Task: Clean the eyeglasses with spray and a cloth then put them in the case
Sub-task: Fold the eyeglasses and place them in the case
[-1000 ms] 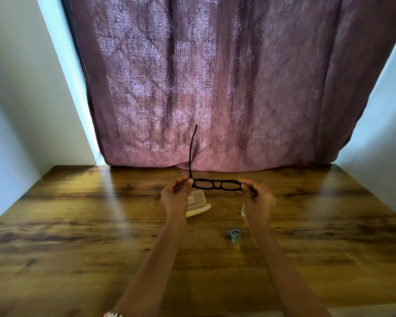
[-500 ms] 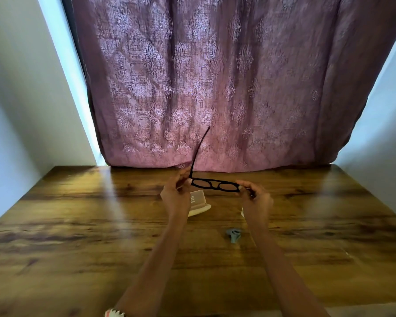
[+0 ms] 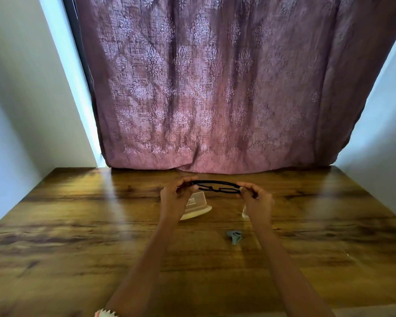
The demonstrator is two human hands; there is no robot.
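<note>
Two bare hands, left hand (image 3: 177, 195) and right hand (image 3: 256, 199), pinch the ends of black-framed plastic eyeglasses (image 3: 215, 187), held flat above the wooden table (image 3: 78, 236); both temples look folded; the open pale case (image 3: 196, 205) sits just beneath; judged the stowing step; next, lowering the glasses into that case, lenses kept clear of its rim.

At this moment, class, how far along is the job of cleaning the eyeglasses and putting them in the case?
Looks done: the eyeglasses appear folded, both arms flat against the frame. Whether they were sprayed and wiped cannot be told.
In hand: the left hand and right hand each grip one end, above the wooden table.
Left: placing them in the pale case lying beneath. The blue-grey cloth lies nearer the person.
</note>
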